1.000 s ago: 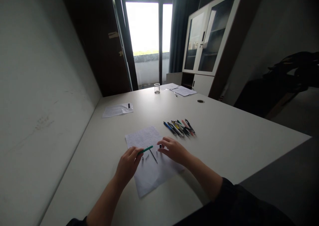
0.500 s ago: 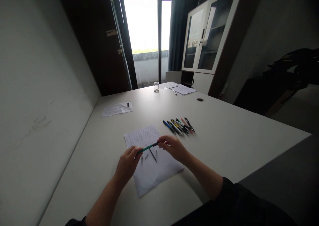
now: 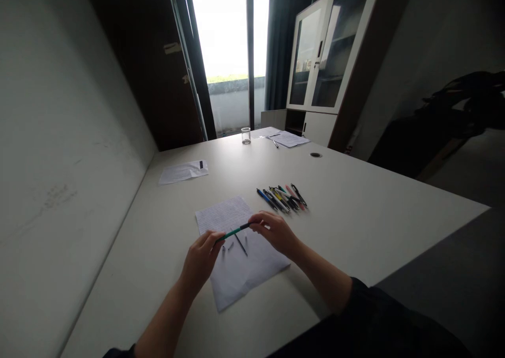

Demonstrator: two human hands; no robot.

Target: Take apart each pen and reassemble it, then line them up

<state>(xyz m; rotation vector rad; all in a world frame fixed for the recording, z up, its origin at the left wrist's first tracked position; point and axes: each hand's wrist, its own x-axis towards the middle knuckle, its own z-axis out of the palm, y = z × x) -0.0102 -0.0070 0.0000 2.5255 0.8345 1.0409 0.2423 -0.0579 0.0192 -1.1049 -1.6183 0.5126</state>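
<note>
I hold a green pen barrel [image 3: 233, 233] between both hands, just above a lined sheet of paper [image 3: 240, 266] on the white table [image 3: 355, 216]. My left hand [image 3: 201, 259] pinches its near end. My right hand [image 3: 276, 233] pinches a dark piece at its far end. Under the pen, on the paper, lie a thin dark refill [image 3: 239, 243] and two or three small loose parts [image 3: 226, 248].
A row of several pens [image 3: 283, 197] lies on the table beyond my right hand. Farther off are a folded paper with a dark clip [image 3: 182, 172], a glass [image 3: 245, 135], more papers [image 3: 287, 138] and a cable hole [image 3: 315, 155]. A wall runs along the left.
My right hand rose from the paper with a small dark piece and brought it to the far end of the green barrel, which my left hand kept holding. The view tilted slightly.
</note>
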